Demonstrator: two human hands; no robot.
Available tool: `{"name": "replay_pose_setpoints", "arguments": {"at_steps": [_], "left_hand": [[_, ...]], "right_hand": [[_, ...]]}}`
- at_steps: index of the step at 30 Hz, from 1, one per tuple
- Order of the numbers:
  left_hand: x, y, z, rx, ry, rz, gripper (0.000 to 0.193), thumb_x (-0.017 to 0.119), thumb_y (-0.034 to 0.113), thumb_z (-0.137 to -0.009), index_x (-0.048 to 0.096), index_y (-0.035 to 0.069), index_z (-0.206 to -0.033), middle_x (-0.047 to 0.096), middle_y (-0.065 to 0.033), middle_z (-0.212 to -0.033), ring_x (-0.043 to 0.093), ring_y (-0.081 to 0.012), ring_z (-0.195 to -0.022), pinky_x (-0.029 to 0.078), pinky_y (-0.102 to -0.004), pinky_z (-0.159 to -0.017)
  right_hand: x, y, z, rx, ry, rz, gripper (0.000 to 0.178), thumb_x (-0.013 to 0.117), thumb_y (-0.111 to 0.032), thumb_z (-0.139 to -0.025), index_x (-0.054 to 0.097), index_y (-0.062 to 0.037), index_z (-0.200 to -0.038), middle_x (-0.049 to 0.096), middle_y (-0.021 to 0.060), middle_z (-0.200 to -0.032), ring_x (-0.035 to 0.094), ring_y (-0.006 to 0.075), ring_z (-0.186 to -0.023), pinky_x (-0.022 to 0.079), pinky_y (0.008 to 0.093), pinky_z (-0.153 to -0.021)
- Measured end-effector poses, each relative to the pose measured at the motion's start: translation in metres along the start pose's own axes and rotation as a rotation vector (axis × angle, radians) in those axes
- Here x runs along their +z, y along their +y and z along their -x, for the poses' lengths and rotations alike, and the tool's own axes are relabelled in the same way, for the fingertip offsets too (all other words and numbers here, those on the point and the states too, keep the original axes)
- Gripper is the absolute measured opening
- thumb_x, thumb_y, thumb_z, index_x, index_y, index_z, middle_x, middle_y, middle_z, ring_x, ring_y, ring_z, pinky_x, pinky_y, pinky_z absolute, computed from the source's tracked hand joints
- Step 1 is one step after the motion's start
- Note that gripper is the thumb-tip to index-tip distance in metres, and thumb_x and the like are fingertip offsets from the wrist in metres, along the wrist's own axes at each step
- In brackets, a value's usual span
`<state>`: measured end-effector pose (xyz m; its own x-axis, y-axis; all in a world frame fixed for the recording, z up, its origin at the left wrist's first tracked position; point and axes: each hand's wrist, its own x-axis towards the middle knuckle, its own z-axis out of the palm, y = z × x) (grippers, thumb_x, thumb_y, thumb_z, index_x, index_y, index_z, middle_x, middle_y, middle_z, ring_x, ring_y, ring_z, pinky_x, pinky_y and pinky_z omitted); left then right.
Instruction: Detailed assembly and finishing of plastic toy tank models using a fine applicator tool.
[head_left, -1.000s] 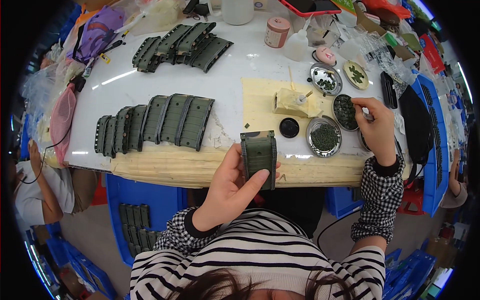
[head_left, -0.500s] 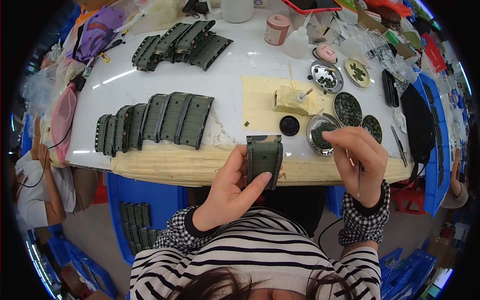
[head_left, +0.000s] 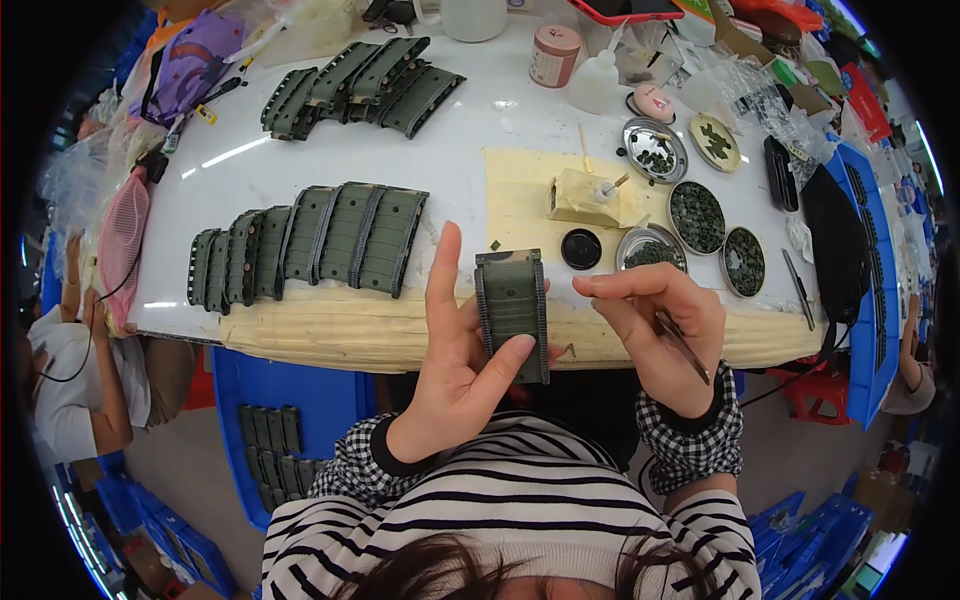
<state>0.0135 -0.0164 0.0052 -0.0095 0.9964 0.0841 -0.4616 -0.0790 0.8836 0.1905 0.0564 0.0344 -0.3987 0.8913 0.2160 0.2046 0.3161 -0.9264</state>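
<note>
My left hand (head_left: 455, 355) grips a dark green, curved, ribbed plastic part (head_left: 515, 310) upright at the table's front edge. The thumb presses on its face, while the index finger points up, away from it. To the right of the part, my right hand (head_left: 660, 335) is closed, with a slim metal tool like tweezers (head_left: 685, 348) lying across the palm. Its fingertips come close to the part without touching it; whether a tiny piece is pinched there is too small to tell. Just beyond this hand a round metal dish (head_left: 651, 246) holds small dark green pieces.
Similar green parts stand in a row (head_left: 310, 240) at left, with a stack (head_left: 360, 85) behind. Right of a taped block (head_left: 590, 198) are round tins (head_left: 696, 217) of small pieces. A black lid (head_left: 580, 249) lies before them. Blue trays (head_left: 290, 375) hold more parts.
My right hand has moved left from the dish toward the held part, and the metal tool now slants across its palm. My left hand has raised its index finger and shifted the part slightly left.
</note>
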Motion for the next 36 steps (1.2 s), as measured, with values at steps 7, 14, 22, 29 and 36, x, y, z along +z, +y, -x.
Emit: {"name": "replay_pose_setpoints", "arguments": {"at_steps": [7, 14, 22, 29, 36], "left_hand": [[-0.008, -0.005, -0.004, -0.066, -0.018, -0.090, 0.018, 0.052, 0.014, -0.099, 0.060, 0.000, -0.107, 0.055, -0.0098, -0.112, 0.059, -0.0116, -0.096, 0.048, -0.0253, -0.084], [-0.013, -0.013, -0.005, -0.014, 0.023, -0.185, 0.016, 0.054, 0.015, -0.098, 0.060, 0.000, -0.100, 0.060, -0.0145, -0.115, 0.055, -0.0174, -0.111, 0.040, -0.0315, -0.097], [-0.013, -0.009, -0.006, 0.047, 0.016, -0.361, 0.012, 0.058, 0.011, -0.095, 0.064, 0.001, -0.097, 0.057, -0.0122, -0.113, 0.055, -0.0157, -0.105, 0.042, -0.0283, -0.092], [-0.008, -0.013, 0.002, 0.095, -0.005, -0.353, 0.045, 0.051, 0.001, -0.095, 0.031, 0.003, -0.136, 0.052, -0.0163, -0.122, 0.057, -0.0176, -0.105, 0.049, -0.0288, -0.088], [-0.009, -0.010, 0.003, 0.128, -0.138, -0.577, 0.076, 0.049, -0.004, -0.092, 0.002, 0.007, -0.151, 0.049, -0.0195, -0.127, 0.055, -0.0219, -0.112, 0.049, -0.0346, -0.094]], "right_hand": [[0.024, 0.011, 0.002, -0.119, 0.013, -0.206, 0.021, 0.071, 0.007, -0.078, 0.072, -0.0059, -0.095, 0.054, -0.0015, -0.084, 0.036, 0.0000, -0.054, 0.029, 0.0157, -0.049], [0.026, 0.003, 0.006, -0.181, -0.003, 0.052, 0.030, 0.076, 0.008, -0.070, 0.072, -0.0071, -0.095, 0.056, 0.0037, -0.081, 0.053, 0.0102, -0.063, 0.041, 0.0216, -0.053], [0.020, 0.005, 0.002, -0.556, 0.021, 0.424, 0.028, 0.076, 0.001, -0.066, 0.069, -0.0045, -0.092, 0.061, 0.0060, -0.077, 0.060, 0.0194, -0.060, 0.046, 0.0282, -0.052], [0.007, -0.001, -0.007, -0.491, 0.126, 0.410, 0.025, 0.075, 0.003, -0.065, 0.066, -0.0038, -0.087, 0.060, 0.0073, -0.077, 0.061, 0.0218, -0.062, 0.048, 0.0300, -0.052], [0.003, 0.004, -0.015, -0.519, 0.092, 0.452, 0.024, 0.074, 0.003, -0.067, 0.064, -0.0030, -0.088, 0.060, 0.0082, -0.079, 0.060, 0.0236, -0.063, 0.048, 0.0306, -0.054]]}}
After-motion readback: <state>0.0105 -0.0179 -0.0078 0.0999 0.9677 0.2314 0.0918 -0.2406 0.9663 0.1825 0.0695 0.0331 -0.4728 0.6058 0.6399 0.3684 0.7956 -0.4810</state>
